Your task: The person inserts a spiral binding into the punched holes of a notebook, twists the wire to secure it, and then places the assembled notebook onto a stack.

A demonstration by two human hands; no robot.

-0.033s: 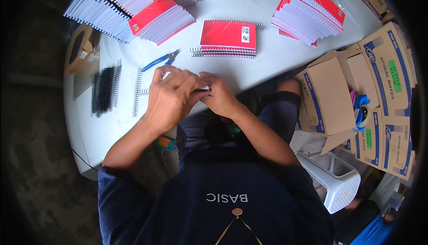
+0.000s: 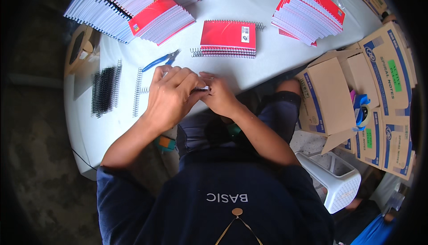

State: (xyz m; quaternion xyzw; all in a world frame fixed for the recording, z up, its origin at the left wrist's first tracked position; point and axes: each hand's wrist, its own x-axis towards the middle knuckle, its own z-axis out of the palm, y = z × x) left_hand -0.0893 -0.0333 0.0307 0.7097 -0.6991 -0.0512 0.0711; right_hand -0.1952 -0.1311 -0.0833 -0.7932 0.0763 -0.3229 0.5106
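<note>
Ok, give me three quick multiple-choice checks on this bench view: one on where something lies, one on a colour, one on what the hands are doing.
1. Where do the pliers lie?
A. On the table, just beyond the left hand
B. Inside a cardboard box
C. On top of the red notebook

2. What colour is the cover of the notebook lying alone mid-table?
A. Green
B. Red
C. Black

3. What are the hands doing?
A. Resting flat and apart
B. Both gripping the pliers
C. Closed together on a small piece of wire coil

Answers:
1 A: the blue handles rest on the white tabletop beside the fingers.
2 B: its cover is plainly red.
3 C: the left hand and right hand meet at the table edge with a bit of coil showing between them.
</note>
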